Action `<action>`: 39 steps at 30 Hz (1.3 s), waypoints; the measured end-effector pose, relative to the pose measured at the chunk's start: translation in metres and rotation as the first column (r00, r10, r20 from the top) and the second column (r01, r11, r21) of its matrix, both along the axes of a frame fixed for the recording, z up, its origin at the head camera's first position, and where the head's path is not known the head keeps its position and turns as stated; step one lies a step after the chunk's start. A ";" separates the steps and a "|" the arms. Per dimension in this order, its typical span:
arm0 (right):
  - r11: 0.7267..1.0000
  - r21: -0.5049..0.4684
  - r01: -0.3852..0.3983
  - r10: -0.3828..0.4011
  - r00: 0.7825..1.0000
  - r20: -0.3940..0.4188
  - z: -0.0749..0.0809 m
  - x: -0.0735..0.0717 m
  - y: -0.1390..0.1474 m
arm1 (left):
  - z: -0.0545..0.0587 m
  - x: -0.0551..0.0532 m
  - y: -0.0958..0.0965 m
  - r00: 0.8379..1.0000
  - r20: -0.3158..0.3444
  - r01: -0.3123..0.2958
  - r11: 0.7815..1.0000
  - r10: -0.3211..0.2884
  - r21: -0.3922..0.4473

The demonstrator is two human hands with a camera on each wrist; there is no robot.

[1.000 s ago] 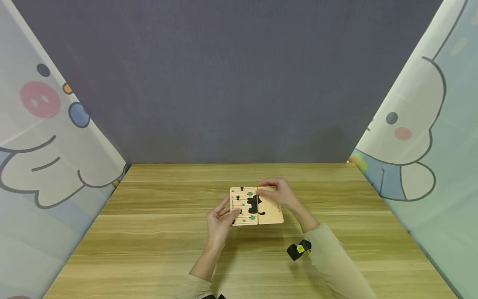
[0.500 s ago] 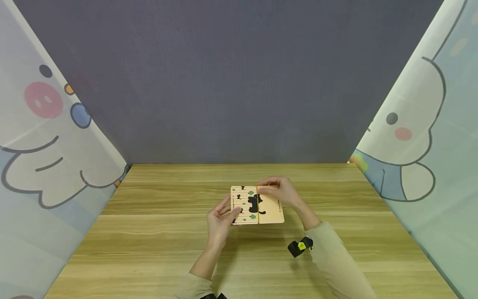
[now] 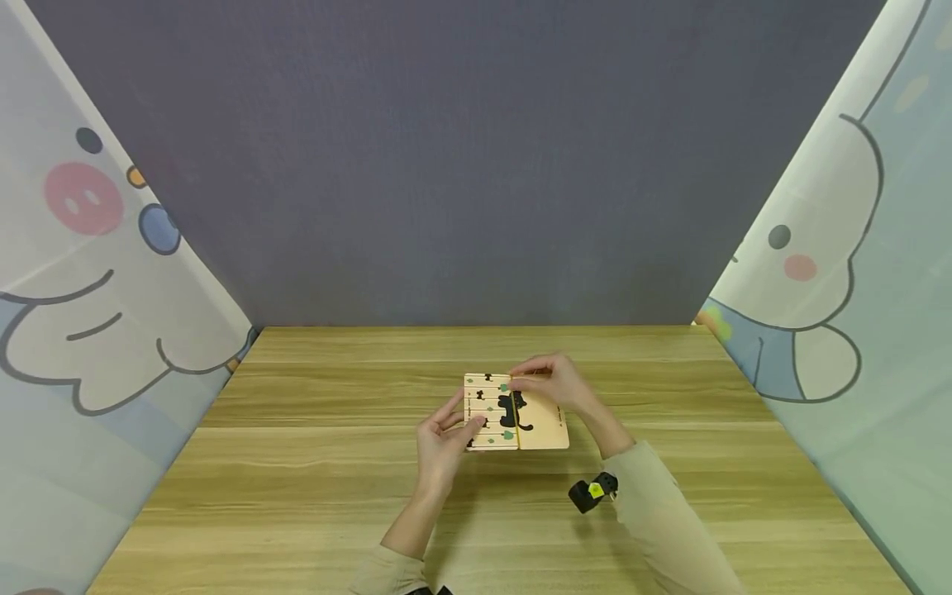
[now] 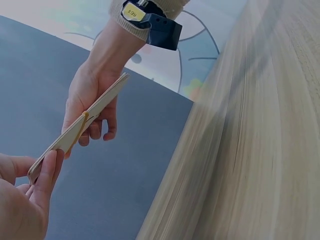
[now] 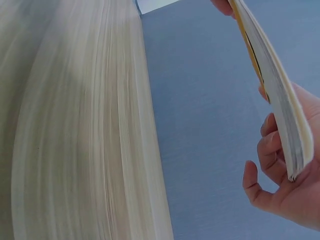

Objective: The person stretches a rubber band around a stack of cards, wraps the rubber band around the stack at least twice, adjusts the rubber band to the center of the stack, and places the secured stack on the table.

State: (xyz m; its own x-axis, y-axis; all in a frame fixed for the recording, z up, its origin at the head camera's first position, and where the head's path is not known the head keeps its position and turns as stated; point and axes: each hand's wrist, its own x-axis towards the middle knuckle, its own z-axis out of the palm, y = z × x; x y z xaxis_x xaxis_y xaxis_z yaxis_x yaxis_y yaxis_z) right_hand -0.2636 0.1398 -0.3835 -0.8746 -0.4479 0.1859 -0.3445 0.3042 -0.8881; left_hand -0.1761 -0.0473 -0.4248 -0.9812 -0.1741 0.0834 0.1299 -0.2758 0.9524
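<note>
Above the table, both hands hold a small cream notebook (image 3: pixel 548 426) printed with a black cat, stripes and green leaves. A yellow elastic band (image 3: pixel 517 436) runs across its middle from edge to edge. My left hand (image 3: pixel 439 446) grips the left end, thumb on the cover and fingers underneath. At the far edge, my right hand (image 3: pixel 556 384) pinches beside the band with thumb and fingertips. In the left wrist view the notebook (image 4: pixel 100 105) appears edge-on and tilted. The right wrist view shows its layered edge (image 5: pixel 287 110); only a fingertip of the left hand (image 5: pixel 223 6) shows there.
The wood-grain table (image 3: pixel 320 463) spreads under both hands. Behind it stands a dark grey panel (image 3: pixel 476 165). Cartoon-printed sheets hang at the left (image 3: pixel 97 273) and right (image 3: pixel 878 273). A black wrist camera (image 3: pixel 587 494) sits by the right sleeve.
The notebook and the left hand have shifted slightly right. The right hand keeps nearly the same place, and both holds look alike throughout.
</note>
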 end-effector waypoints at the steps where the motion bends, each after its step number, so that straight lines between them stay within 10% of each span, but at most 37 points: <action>1: 1.000 0.005 0.001 -0.001 1.000 -0.010 -0.002 -0.001 0.000 | 0.000 0.000 0.000 1.000 0.000 0.005 1.000 -0.005 0.003; 18: 0.990 -0.036 0.133 -0.136 0.987 -0.084 0.032 0.027 -0.003 | 0.001 0.000 -0.003 1.000 -0.024 -0.010 1.000 0.010 -0.009; 34: 0.902 -0.276 0.332 -0.349 0.937 -0.012 0.005 0.031 0.018 | -0.017 -0.010 -0.012 0.986 -0.156 -0.052 0.999 0.053 0.011; 39: 0.885 -0.302 0.353 -0.365 0.931 0.018 0.001 0.043 0.020 | 0.001 -0.003 -0.013 0.996 -0.046 -0.074 0.997 0.073 -0.009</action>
